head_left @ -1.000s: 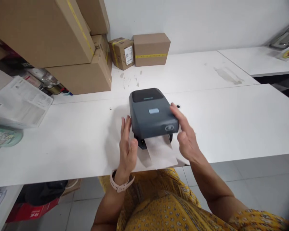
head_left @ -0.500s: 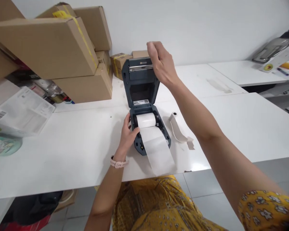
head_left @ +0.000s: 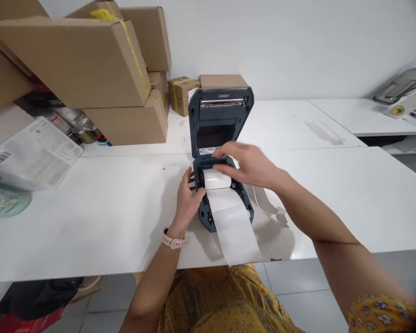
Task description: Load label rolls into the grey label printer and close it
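Wall, plain, smooth, off-white [head_left: 280, 46], behind the full width of the furniture. Table, long, white, glossy-topped [head_left: 333, 199], with a small dark chip [head_left: 276, 260] at the front edge. Rear section, flat, white [head_left: 280, 122], between table and wall; thin joint line between the two; dull grey smear [head_left: 324, 132] on top. Side surface, white, flat-topped [head_left: 346, 113], at far right, with open shelving, pale-boarded and shadowed [head_left: 407, 143], beneath. Floor, light-grey square tiles [head_left: 298, 277], with darker narrow joints. Light, soft and diffuse; bright glare [head_left: 300, 254] near the table's front edge.
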{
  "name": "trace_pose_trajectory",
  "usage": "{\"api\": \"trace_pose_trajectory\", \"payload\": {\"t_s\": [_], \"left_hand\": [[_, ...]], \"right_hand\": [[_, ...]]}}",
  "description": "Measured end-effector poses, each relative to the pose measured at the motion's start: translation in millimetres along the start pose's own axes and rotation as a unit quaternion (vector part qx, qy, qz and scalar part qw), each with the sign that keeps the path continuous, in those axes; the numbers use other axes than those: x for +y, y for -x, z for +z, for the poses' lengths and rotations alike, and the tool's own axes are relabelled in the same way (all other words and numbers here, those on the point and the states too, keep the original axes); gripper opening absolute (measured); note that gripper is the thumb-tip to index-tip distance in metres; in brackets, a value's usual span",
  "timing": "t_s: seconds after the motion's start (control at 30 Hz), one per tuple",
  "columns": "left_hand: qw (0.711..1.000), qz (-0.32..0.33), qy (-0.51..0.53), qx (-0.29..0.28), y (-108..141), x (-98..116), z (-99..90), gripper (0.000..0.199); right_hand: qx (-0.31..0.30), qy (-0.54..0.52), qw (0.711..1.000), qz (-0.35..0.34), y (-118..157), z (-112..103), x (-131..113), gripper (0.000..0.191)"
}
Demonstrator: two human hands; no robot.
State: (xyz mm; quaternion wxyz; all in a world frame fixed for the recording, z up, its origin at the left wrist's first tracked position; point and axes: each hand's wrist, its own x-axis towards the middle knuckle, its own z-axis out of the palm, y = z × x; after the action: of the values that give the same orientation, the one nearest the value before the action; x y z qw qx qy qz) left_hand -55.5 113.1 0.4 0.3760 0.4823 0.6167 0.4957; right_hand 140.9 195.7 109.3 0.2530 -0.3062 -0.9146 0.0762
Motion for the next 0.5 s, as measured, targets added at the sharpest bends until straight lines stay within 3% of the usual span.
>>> {"api": "trace_pose_trajectory", "payload": {"t_s": [0.07, 0.13, 0.33, 0.5], "left_hand": [[0.998, 0.000, -0.055, 0.029, 1.0, 1.1, -0.9, 0.077], [0.994, -0.002, -0.101, 0.030, 1.4, 3.8, -3.1, 0.075], [0.989, -0.005, -0.142, -0.033, -1.0, 12.8, -10.4, 0.071], [0.988, 0.008, -0.151, -0.037, -2.2, 15.0, -11.4, 0.086]], "right_hand": [[-0.180, 0.007, 0.984, 0.014, 2.8, 8.2, 5.3, 0.048], [-0.270, 0.026, 0.962, 0.028, -4.0, 15.1, 12.7, 0.060], [-0.374, 0.004, 0.927, 0.038, -33.5, 38.6, 24.8, 0.082], [-0.377, -0.043, 0.925, 0.032, -39.7, 43.8, 33.0, 0.084]]}}
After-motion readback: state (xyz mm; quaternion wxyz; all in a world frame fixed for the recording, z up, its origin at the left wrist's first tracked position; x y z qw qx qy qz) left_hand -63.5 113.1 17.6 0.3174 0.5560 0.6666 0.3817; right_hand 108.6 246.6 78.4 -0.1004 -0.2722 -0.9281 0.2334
